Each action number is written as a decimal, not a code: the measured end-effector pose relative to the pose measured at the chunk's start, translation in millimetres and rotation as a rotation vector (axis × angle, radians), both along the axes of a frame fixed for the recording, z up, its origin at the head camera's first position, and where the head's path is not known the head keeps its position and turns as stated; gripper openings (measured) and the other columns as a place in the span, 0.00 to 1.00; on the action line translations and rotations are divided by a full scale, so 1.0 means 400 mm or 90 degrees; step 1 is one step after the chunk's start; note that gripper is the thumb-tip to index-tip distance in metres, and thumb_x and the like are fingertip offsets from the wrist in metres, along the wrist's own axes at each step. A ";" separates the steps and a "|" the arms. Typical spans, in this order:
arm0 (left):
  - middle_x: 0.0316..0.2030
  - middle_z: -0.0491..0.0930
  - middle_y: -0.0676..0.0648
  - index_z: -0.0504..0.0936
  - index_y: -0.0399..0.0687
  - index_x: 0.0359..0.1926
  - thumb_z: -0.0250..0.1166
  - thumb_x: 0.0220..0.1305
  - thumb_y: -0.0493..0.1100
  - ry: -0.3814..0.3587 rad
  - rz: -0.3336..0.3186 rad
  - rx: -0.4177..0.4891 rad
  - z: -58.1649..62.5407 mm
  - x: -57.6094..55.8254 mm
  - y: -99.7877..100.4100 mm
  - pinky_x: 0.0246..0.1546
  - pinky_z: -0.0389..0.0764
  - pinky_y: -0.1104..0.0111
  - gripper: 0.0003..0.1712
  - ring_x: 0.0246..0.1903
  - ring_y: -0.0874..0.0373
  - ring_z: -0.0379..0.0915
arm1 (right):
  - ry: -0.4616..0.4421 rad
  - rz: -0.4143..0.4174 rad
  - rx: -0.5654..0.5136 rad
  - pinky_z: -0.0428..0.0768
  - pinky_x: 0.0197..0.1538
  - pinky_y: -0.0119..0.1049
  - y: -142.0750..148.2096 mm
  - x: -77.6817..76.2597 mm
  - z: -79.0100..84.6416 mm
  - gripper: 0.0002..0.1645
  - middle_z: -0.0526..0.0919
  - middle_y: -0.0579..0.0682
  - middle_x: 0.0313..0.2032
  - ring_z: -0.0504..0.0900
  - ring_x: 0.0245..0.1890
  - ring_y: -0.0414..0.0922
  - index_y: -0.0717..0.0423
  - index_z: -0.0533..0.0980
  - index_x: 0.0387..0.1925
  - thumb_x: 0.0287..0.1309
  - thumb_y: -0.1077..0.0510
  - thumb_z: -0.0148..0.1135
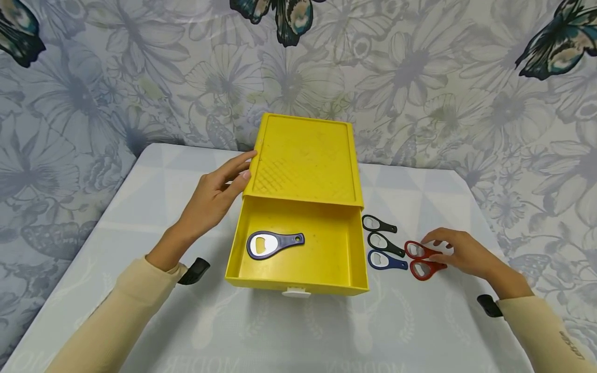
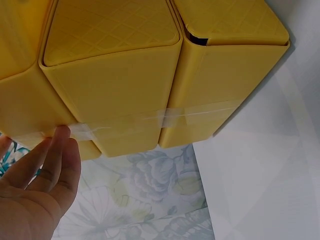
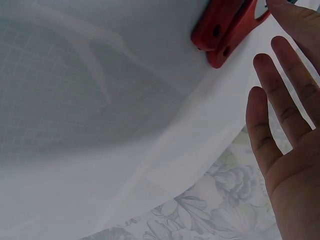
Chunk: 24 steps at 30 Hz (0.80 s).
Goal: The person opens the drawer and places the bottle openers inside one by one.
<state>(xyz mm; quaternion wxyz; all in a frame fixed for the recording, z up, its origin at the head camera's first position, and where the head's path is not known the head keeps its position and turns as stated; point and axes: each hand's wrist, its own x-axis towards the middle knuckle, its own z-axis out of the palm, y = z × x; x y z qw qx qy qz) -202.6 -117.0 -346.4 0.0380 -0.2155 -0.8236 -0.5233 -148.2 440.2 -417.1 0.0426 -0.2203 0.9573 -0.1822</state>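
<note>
A yellow drawer unit [image 1: 308,155] stands mid-table with its top drawer [image 1: 336,248] pulled out. Inside lies a dark blue bottle opener [image 1: 289,240]. My left hand [image 1: 212,199] rests its fingers and thumb against the unit's left side; in the left wrist view the fingertips meet the yellow wall by a strip of clear tape [image 2: 135,119]. My right hand [image 1: 466,254] is over two red bottle openers, the upper one [image 1: 412,250] and the lower one [image 1: 422,272]. Its index finger and thumb straddle the upper opener; the other fingers extend loosely in the right wrist view.
Left of the red openers lie a black bottle opener [image 1: 387,228], another black one [image 1: 394,249] and a blue one [image 1: 396,264], close by the drawer's right wall. A white pull [image 1: 296,293] sits on the drawer front. Behind the table [image 1: 186,160] hangs flowered wall covering [image 1: 396,103].
</note>
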 end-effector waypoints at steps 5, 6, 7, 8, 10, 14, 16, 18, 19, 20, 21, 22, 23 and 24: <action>0.69 0.71 0.50 0.64 0.71 0.74 0.51 0.78 0.53 -0.001 -0.001 0.003 0.000 0.001 0.000 0.59 0.76 0.50 0.26 0.65 0.52 0.72 | -0.014 -0.005 -0.005 0.83 0.39 0.35 0.003 -0.004 -0.012 0.22 0.85 0.44 0.42 0.79 0.39 0.45 0.49 0.83 0.45 0.47 0.63 0.79; 0.69 0.71 0.50 0.64 0.71 0.74 0.51 0.78 0.53 -0.001 -0.002 0.003 -0.001 0.000 0.000 0.59 0.76 0.50 0.26 0.65 0.52 0.72 | -0.015 -0.006 -0.004 0.83 0.39 0.35 0.004 -0.004 -0.015 0.22 0.85 0.44 0.42 0.79 0.39 0.45 0.49 0.83 0.45 0.47 0.63 0.79; 0.69 0.71 0.50 0.64 0.71 0.74 0.51 0.79 0.53 -0.001 -0.001 0.002 -0.001 0.000 0.000 0.59 0.76 0.49 0.26 0.65 0.51 0.72 | -0.017 -0.008 -0.004 0.82 0.39 0.35 0.005 -0.004 -0.017 0.22 0.85 0.44 0.42 0.79 0.39 0.45 0.49 0.83 0.45 0.46 0.63 0.79; 0.69 0.71 0.49 0.64 0.71 0.74 0.51 0.79 0.52 -0.001 -0.001 0.001 -0.002 0.000 0.000 0.60 0.76 0.49 0.26 0.65 0.51 0.72 | -0.018 -0.009 -0.003 0.82 0.39 0.35 0.006 -0.005 -0.019 0.22 0.85 0.44 0.42 0.79 0.39 0.45 0.49 0.82 0.45 0.46 0.63 0.79; 0.69 0.71 0.49 0.64 0.71 0.74 0.51 0.79 0.52 0.001 -0.001 -0.001 -0.002 -0.001 0.000 0.60 0.76 0.49 0.26 0.65 0.51 0.72 | -0.018 -0.012 -0.002 0.82 0.39 0.35 0.009 -0.006 -0.025 0.22 0.85 0.44 0.42 0.79 0.39 0.44 0.49 0.82 0.46 0.47 0.64 0.78; 0.69 0.71 0.49 0.64 0.70 0.74 0.51 0.79 0.52 0.005 -0.001 0.000 -0.003 -0.002 0.001 0.58 0.76 0.50 0.26 0.64 0.51 0.73 | -0.013 -0.014 -0.004 0.82 0.39 0.35 0.010 -0.008 -0.035 0.23 0.85 0.44 0.42 0.80 0.39 0.43 0.50 0.82 0.46 0.46 0.66 0.77; 0.69 0.71 0.49 0.64 0.70 0.74 0.51 0.79 0.52 0.005 -0.002 0.000 -0.003 -0.003 0.002 0.59 0.76 0.50 0.27 0.64 0.51 0.73 | -0.010 -0.010 -0.008 0.82 0.39 0.34 0.009 -0.008 -0.036 0.23 0.85 0.44 0.41 0.80 0.39 0.42 0.50 0.82 0.45 0.46 0.67 0.77; 0.69 0.71 0.49 0.64 0.70 0.74 0.51 0.78 0.52 0.004 -0.003 0.001 -0.002 -0.003 0.002 0.59 0.76 0.50 0.27 0.65 0.51 0.72 | -0.005 -0.005 -0.015 0.81 0.38 0.34 0.009 -0.009 -0.038 0.23 0.85 0.45 0.41 0.80 0.39 0.42 0.51 0.82 0.45 0.45 0.67 0.78; 0.69 0.71 0.49 0.64 0.70 0.74 0.51 0.78 0.52 0.004 -0.003 0.001 -0.002 -0.003 0.002 0.59 0.76 0.50 0.27 0.65 0.51 0.72 | -0.003 -0.003 -0.017 0.81 0.38 0.34 0.009 -0.009 -0.039 0.23 0.85 0.45 0.40 0.80 0.38 0.42 0.51 0.82 0.45 0.45 0.67 0.78; 0.69 0.71 0.49 0.64 0.70 0.74 0.51 0.78 0.52 0.004 -0.003 0.001 -0.003 -0.003 0.002 0.60 0.76 0.49 0.27 0.65 0.51 0.72 | -0.004 -0.001 -0.019 0.81 0.38 0.34 0.009 -0.008 -0.039 0.23 0.85 0.45 0.40 0.80 0.38 0.42 0.52 0.82 0.46 0.45 0.67 0.78; 0.69 0.71 0.49 0.64 0.70 0.74 0.51 0.78 0.52 0.004 -0.002 0.000 -0.003 -0.003 0.002 0.60 0.76 0.49 0.27 0.65 0.51 0.72 | -0.006 -0.003 -0.022 0.81 0.37 0.34 0.009 -0.009 -0.040 0.24 0.85 0.46 0.41 0.80 0.38 0.41 0.52 0.82 0.47 0.46 0.66 0.78; 0.69 0.71 0.49 0.64 0.70 0.74 0.51 0.78 0.52 0.004 -0.002 0.000 -0.003 -0.003 0.002 0.60 0.76 0.49 0.26 0.65 0.51 0.72 | -0.010 -0.007 -0.027 0.81 0.37 0.33 0.009 -0.009 -0.040 0.24 0.85 0.46 0.41 0.80 0.38 0.41 0.53 0.82 0.47 0.46 0.66 0.78; 0.69 0.71 0.49 0.64 0.70 0.74 0.51 0.78 0.52 0.004 0.000 -0.001 -0.004 -0.003 0.001 0.60 0.76 0.49 0.26 0.65 0.51 0.72 | -0.013 -0.012 -0.031 0.81 0.36 0.33 0.008 -0.009 -0.041 0.24 0.86 0.47 0.41 0.80 0.37 0.40 0.54 0.82 0.48 0.47 0.66 0.78; 0.69 0.71 0.49 0.64 0.70 0.74 0.51 0.78 0.52 0.004 0.000 0.000 -0.004 -0.003 0.001 0.60 0.76 0.49 0.26 0.65 0.51 0.72 | -0.020 -0.014 -0.031 0.81 0.36 0.32 0.009 -0.010 -0.042 0.25 0.86 0.48 0.42 0.79 0.37 0.40 0.55 0.81 0.50 0.47 0.66 0.77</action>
